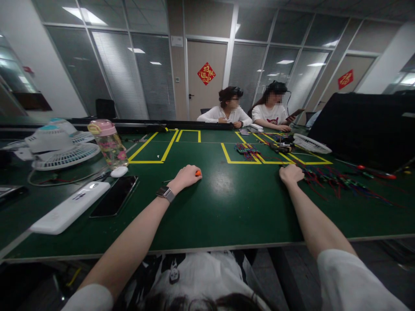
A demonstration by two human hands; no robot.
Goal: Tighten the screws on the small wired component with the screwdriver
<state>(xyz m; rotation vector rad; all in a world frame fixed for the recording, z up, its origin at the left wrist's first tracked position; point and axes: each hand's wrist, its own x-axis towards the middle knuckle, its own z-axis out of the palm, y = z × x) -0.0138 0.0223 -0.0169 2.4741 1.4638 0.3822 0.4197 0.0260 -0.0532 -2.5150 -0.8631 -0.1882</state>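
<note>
My left hand (pixel 187 176), with a watch on its wrist, rests closed on the green table. Its fingers wrap round a screwdriver (pixel 198 173); the orange handle end shows at the right, and a thin shaft sticks out to the left. Farther right, my right hand (pixel 291 174) is closed beside a heap of small circuit boards with red and dark wires (pixel 340 181). Whatever its fingers hold, if anything, is hidden. Another bunch of wired boards (pixel 247 151) lies beyond, across yellow tape lines.
On the left are a white power bank (pixel 73 207), a black phone (pixel 115 196), a drink bottle (pixel 108 144) and a white fan (pixel 65 147). A fan grille (pixel 313 143) lies at right, near a large black panel (pixel 366 129). Two people sit across the table (pixel 227 224).
</note>
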